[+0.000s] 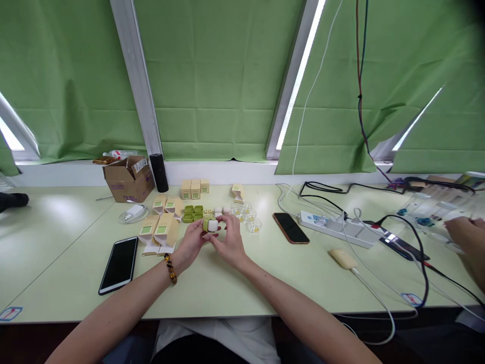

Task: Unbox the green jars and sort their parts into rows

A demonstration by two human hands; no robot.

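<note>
In the head view, the left hand [194,236] grips a small green-and-white piece [211,225] between thumb and fingers, over the middle of the table [257,283]. The right hand [230,241] meets the piece from the right, fingers half curled and thumb low at its near side; whether it truly grips or only steadies the piece, I cannot tell. The fingers cover part of the piece, so its full shape is hidden.

Just beyond the hands, green cups [188,218] stand in a cluster. To their right lie tiny pale-yellow parts, too small to make out, and white pieces [218,210] partly hidden by the right hand's fingers. Clear containers [254,225] sit farther right, their see-through edges hard to separate; yellowish spots show in some.

Open cartons [166,230] lie left of the cups, overlapping one another; their printing is unreadable. Near left is a dark-screened phone [119,265].

At the far right, another person's hand [464,231] is blurred and cut off by the frame, as is a dark object [14,201] at the left edge.
</note>
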